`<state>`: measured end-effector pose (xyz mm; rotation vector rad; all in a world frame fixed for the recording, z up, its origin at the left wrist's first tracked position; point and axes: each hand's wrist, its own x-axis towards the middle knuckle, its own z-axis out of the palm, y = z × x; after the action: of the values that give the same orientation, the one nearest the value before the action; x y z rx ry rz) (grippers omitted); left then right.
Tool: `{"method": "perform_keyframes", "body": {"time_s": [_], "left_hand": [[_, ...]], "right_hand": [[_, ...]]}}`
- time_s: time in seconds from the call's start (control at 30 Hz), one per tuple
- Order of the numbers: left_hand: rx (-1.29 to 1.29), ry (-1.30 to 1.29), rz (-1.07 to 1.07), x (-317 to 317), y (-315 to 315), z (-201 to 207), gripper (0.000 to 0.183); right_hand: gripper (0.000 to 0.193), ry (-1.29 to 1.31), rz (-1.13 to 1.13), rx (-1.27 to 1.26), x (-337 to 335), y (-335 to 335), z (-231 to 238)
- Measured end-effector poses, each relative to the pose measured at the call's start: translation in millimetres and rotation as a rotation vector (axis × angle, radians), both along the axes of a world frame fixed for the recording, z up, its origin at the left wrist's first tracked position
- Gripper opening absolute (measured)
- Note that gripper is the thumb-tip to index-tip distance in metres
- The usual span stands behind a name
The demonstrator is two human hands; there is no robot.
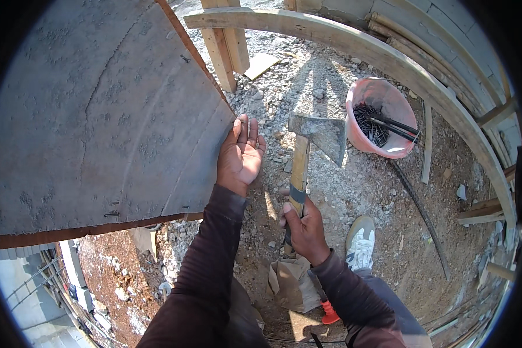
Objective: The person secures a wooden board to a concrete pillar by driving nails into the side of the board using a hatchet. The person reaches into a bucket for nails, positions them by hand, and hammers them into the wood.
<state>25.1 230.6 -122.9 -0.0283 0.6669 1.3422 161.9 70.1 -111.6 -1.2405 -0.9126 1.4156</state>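
Note:
My right hand (pixel 308 229) is wrapped round the wooden handle of a hatchet (pixel 325 134), whose broad grey metal head points up and away from me. Dark tape circles part of the handle. Beside the corner of a large grey board (pixel 133 116), my left hand (pixel 242 153) is turned palm up. Its thumb and forefinger meet at the board's edge, the other fingers loosely curled; whatever they pinch is too small to make out. A few nails (pixel 185 58) stick out of the board's face near its edges.
A pink bucket (pixel 383 87) of dark nails, with a black-handled tool (pixel 394 124) in it, stands at right. A long timber beam (pixel 354 40) arcs behind it. Wooden posts (pixel 223 46) rise near the board. A rod (pixel 423 214) and a brown paper bag (pixel 293 284) lie on gravel.

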Motion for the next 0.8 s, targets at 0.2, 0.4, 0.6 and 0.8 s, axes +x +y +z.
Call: {"method": "perform_keyframes", "body": {"time_s": [0.2,0.4,0.6,0.8], "left_hand": [[0.006,0.07,0.019,-0.1,4.4,-0.2,0.026],[0.102,0.122,-0.083,-7.9,7.1,-9.9,0.027],[-0.006,-0.042,-0.125,-13.3,6.6,-9.1,0.024],[0.03,0.079,-0.058,-9.1,5.7,-2.8,0.02]], "right_hand": [[0.034,-0.332,-0.07,0.012,-22.2,-1.0,-38.9],[0.038,-0.387,-0.103,0.182,-43.4,30.4,-43.7],[0.039,-0.445,-0.001,0.131,-38.0,47.2,-27.7],[0.041,-0.173,-0.248,0.302,-34.1,45.6,-18.6]]}}
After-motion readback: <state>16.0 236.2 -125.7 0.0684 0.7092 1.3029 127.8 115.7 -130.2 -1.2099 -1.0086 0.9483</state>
